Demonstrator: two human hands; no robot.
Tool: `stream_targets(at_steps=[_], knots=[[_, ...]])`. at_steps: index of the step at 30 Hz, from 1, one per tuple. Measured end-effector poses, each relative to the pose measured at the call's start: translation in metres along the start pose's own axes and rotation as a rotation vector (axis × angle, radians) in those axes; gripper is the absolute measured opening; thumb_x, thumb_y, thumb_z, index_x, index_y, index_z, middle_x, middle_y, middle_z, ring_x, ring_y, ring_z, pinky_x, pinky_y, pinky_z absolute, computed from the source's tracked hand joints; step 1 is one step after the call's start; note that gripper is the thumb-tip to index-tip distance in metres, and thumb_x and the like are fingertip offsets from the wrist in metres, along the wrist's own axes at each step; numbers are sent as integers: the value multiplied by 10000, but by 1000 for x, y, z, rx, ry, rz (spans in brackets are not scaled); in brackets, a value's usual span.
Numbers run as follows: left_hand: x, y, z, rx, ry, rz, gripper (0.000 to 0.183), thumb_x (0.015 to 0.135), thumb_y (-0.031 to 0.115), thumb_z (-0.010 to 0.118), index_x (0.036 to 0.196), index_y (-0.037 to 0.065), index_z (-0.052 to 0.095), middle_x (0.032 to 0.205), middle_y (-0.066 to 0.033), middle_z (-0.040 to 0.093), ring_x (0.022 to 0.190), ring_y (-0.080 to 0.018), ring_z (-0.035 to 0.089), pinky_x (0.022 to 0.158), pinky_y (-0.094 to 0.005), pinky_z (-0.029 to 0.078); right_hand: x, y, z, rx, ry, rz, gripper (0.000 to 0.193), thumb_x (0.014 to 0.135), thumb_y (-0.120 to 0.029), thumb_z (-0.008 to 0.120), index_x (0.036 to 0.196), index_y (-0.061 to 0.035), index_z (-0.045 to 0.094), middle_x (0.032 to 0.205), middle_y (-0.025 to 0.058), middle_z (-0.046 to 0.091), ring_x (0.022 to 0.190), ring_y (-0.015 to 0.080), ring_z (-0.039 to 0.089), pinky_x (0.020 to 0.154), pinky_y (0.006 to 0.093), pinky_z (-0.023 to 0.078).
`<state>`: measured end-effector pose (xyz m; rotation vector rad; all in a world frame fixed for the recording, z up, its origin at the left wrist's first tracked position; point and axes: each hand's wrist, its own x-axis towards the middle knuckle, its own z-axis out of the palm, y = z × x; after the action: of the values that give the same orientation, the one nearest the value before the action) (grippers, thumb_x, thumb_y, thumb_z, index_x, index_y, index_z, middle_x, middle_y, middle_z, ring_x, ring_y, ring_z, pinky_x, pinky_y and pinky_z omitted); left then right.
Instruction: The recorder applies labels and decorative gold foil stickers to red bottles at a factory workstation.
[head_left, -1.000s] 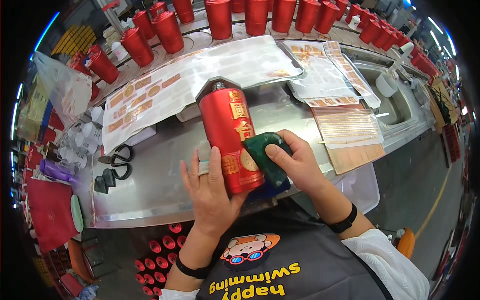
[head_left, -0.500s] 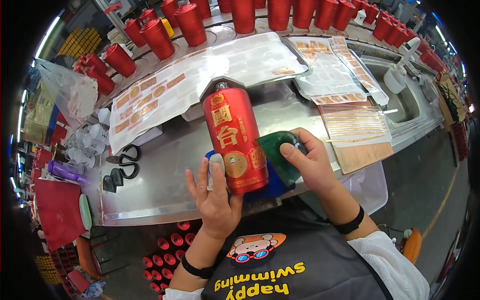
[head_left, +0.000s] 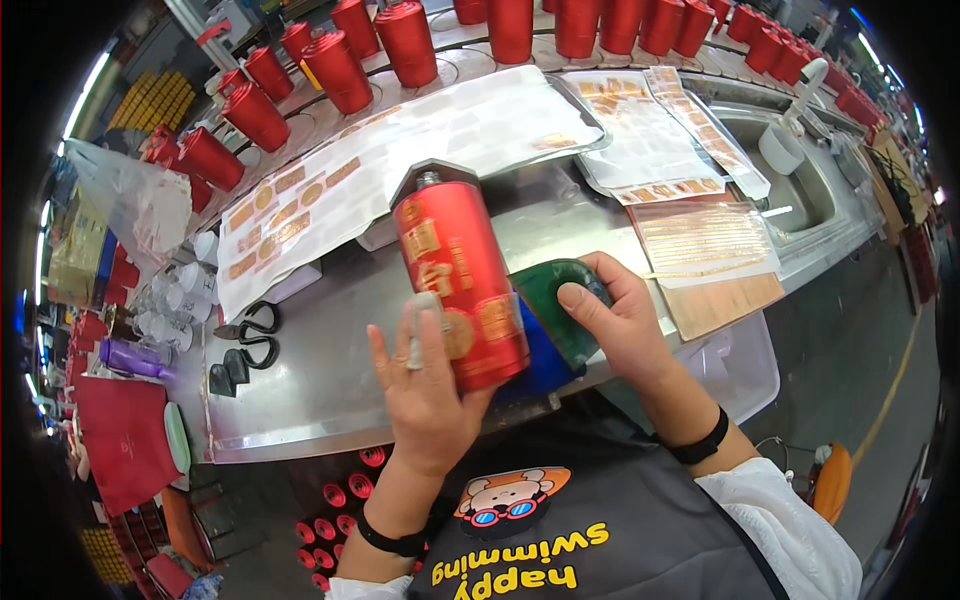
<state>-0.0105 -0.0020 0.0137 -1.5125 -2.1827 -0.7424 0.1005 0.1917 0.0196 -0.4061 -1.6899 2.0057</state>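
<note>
A red bottle (head_left: pixel 462 270) with gold labels lies tilted, its neck at a dark angled holder (head_left: pixel 440 168) and its lower end toward me. My left hand (head_left: pixel 428 390) rests against the lower left side of the bottle, fingers stretched and spread, with a pale finger cot on one finger. Between thumb and fingers, my right hand (head_left: pixel 618 315) pinches a translucent green scraper (head_left: pixel 548 290), whose edge is close to the bottle's right side. Whether it touches is hard to tell. Part of a blue support (head_left: pixel 545 365) shows under the bottle.
Label sheets (head_left: pixel 300 215) cover the far left of the metal table (head_left: pixel 330 370); more sheets (head_left: pixel 655 140) lie right, by a board (head_left: pixel 725 300) with gold strips. Black scissors (head_left: pixel 258 325) lie left. A sink (head_left: pixel 800 190) is at right, and several red bottles (head_left: pixel 410 45) line the back.
The bottle has turned leftward about its length, so its gold characters have shifted left. My left hand has moved slightly with it. The right hand with the scraper has hardly moved.
</note>
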Motion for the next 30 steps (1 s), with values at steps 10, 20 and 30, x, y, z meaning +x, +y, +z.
stream_targets(at_steps=[10,20,30], knots=[[-18,-10,10,-151,13,-139,800,926,455,553,1419,-104,264,1433,-293,368,1329,-479,342,1105,-512,253,7,-13,-7,-162,-46,-139,365,916,-161,644,1237,-14,550,1012,19,618,912,80,563,809,229,459],[5,0,-1,-599,142,-318,480,934,245,558,1288,-60,448,1289,-219,494,1252,-368,433,1101,-454,246,82,-65,-18,-538,-388,-289,259,830,-148,685,1056,-38,624,966,43,631,894,116,583,795,273,479],[7,0,-5,-597,111,-342,384,931,138,527,1257,-51,457,1321,-156,447,1296,-241,366,1109,-366,209,124,-67,-3,-466,-820,-183,263,806,-149,713,1035,-28,663,890,17,661,807,86,597,726,239,505]])
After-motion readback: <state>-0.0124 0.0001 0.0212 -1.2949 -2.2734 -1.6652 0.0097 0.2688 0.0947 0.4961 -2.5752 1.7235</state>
